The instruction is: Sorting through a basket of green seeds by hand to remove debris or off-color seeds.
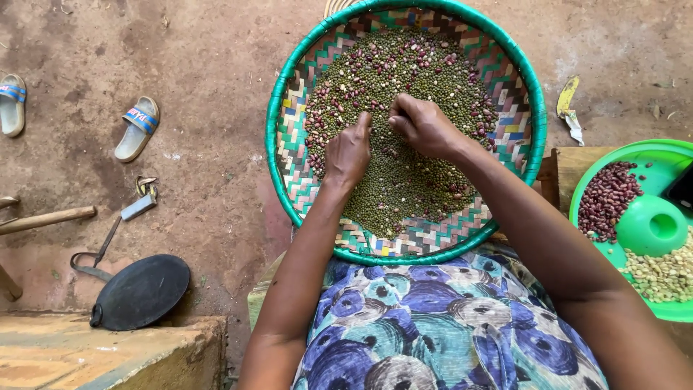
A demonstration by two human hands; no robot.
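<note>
**A:** Head view. What do the hands rest in?

**B:** A round, shallow woven tray with a teal rim and a zigzag weave of many colours, lying on the person's lap over a blue-patterned cloth. It holds a mixed heap of small green grains, dark red beans and pale seeds, matte and pebbly in texture.

**A:** State of the hands?

**B:** The left hand lies knuckles up on the heap, fingers curled narrow with one extended toward the other hand. The right hand is pinched together, fingertips bunched at the grains; whether it holds any cannot be told. The two hands nearly touch at the tray's centre.

**A:** Edges and open room?

**B:** Woven surface shows bare along the tray's left and right walls. To the right, a bright green plastic divided dish carries sorted red beans and pale kernels. To the left, the earthen floor is open, with a pair of sandals, a wooden handle and a flat black round pan well apart from the tray.
</note>
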